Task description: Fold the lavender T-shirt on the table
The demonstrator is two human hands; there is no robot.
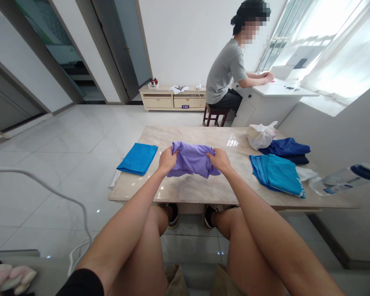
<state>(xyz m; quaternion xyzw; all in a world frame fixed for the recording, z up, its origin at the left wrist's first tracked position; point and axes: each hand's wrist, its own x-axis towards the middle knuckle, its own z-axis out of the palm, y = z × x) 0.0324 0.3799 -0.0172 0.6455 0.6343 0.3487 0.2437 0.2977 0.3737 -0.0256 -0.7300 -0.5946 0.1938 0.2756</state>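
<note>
purple cloth (193,159) bunched at the middle of a pale marble table (203,189), gripped at both ends. left hand (168,159) closed on its left edge, fingers curled into the fabric, thumb on top. right hand (219,160) closed on its right edge in the same way, knuckles up. both forearms stretched forward from the bottom of the view, bare knees below them, dark shoes (191,216) under the near table edge.

folded bright blue cloth (137,158) flat on the table, left of the purple one and apart from it. stack of turquoise cloths (277,174) on the right, well apart from the right hand. dark blue cloths (286,150) piled behind that stack. white plastic bag (260,135) crumpled just beside the dark blue pile, toward the far edge. clear bottle (342,181) with a dark blue cap lying on its side at the far right of the table, close to the turquoise stack.

white tiled floor all around. white cable (77,205) looping across the floor at the left. pink and white soft thing (9,277) at the bottom left corner, too cropped to tell what.

farther back, a person in a grey shirt (226,72) seated on a dark stool (214,115) at a white desk (265,102), arms resting on its top, beside a bright window (336,41). low cream cabinet (172,98) against the back wall with small items on top, too small to tell. dark glass doors (64,53) along the left wall.
</note>
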